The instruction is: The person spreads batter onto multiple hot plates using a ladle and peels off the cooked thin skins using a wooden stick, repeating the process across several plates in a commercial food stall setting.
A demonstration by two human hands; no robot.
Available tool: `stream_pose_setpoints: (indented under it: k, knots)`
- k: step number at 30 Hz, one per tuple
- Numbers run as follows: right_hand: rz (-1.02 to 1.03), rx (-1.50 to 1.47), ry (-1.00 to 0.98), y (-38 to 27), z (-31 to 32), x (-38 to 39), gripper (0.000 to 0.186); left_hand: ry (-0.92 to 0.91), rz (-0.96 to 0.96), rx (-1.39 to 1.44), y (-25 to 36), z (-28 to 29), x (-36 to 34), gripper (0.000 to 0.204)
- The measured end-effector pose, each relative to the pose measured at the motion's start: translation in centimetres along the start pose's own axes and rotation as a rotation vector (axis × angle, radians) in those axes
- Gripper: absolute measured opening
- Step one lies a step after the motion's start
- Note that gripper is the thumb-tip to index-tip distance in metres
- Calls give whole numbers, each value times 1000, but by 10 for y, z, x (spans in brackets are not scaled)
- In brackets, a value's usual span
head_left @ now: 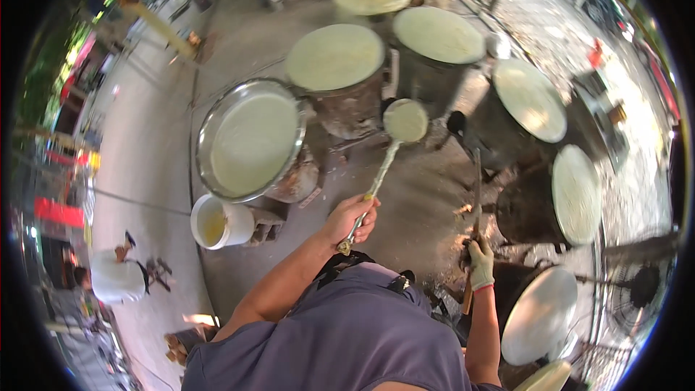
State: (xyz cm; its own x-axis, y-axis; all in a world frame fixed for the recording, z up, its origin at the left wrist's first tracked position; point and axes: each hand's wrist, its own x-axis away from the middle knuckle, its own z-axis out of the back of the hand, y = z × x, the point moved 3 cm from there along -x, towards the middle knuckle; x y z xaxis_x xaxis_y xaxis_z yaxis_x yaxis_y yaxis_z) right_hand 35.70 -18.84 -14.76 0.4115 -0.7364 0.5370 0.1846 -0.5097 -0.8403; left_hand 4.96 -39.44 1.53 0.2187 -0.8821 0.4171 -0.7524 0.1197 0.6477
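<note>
My left hand, bare, is closed round the handle of a long metal ladle. Pale greenish batter coats its round bowl, which hangs over the floor between the stoves. A thin glove covers my right hand, whose fingers wrap round a long, thin stick-like tool with a wooden lower end; its far tip is hard to make out. Left of the ladle, a wide metal basin holds more pale batter. Round griddles coated with a pale layer top several drum stoves in an arc ahead and to the right.
A white bucket with yellow liquid stands below the basin. By my right arm is a shiny griddle without batter. Small flames show near the right stoves. A fan stands far right. Another person is at the left.
</note>
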Motion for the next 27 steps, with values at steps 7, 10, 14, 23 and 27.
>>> stream_pose_setpoints:
  k: [7, 10, 14, 23, 27]
  knots:
    - [-103, 479, -492, -56, -373, -47, 30, 642, -18, 12, 26, 302, 84, 14]
    - [107, 937, -657, -53, -506, -64, 30, 801, 102, -17, 33, 392, 113, 14]
    - [633, 1340, -648, -31, -633, -112, 34, 917, 305, -313, 40, 483, 119, 14]
    - [-372, 1181, -876, 1, -684, -90, 25, 762, 215, -158, 35, 539, 65, 18]
    - [-739, 726, -653, 34, -660, -89, 28, 308, 97, 699, 111, 464, 67, 37]
